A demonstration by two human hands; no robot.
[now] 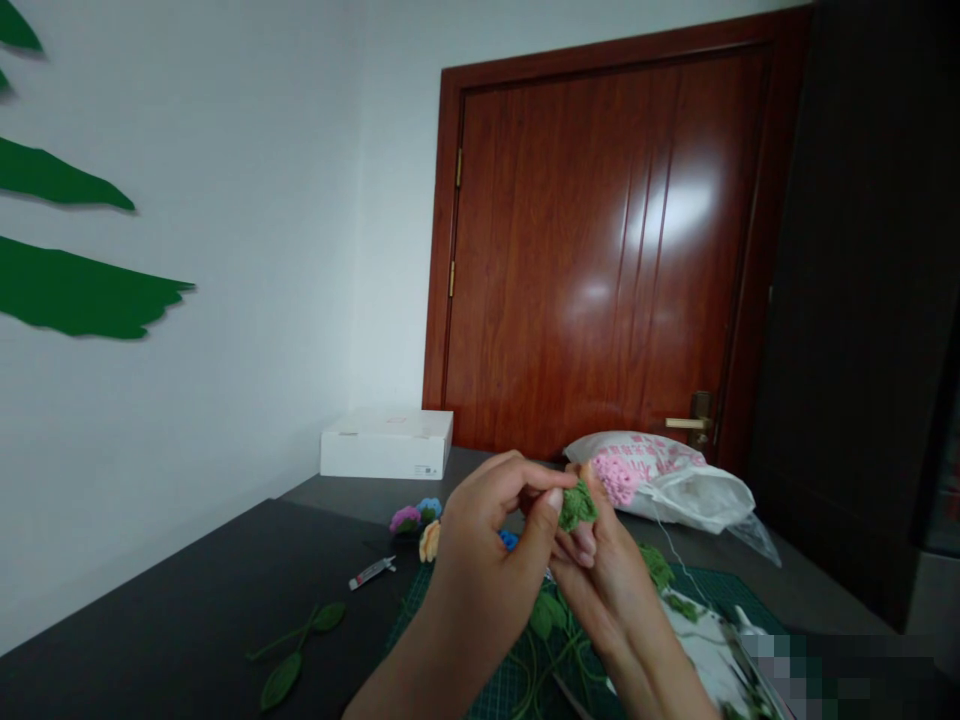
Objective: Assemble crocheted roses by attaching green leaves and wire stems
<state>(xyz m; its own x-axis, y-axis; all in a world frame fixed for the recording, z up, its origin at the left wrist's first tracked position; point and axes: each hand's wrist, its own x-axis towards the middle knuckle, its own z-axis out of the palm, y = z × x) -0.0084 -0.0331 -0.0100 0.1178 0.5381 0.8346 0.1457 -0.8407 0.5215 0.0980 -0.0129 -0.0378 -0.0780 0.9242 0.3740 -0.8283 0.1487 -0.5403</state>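
Near the middle of the head view, my left hand (499,530) pinches the left side of a small green crocheted piece (578,506) between thumb and forefinger. My right hand (611,560) holds the same piece from behind and the right, its fingers curled. A pink crocheted flower (616,480) shows just beyond the right hand, with a pale thread trailing from it; whether the hand touches the flower is not clear. Green leaves and stems (549,612) lie below and between my wrists.
A green cutting mat (502,690) lies under the hands. To the left are crocheted flowers (405,519), a small tube (371,573) and a leafy stem (281,680). Behind stand a white box (386,445) and a plastic bag (697,492). White sheets (705,650) lie right.
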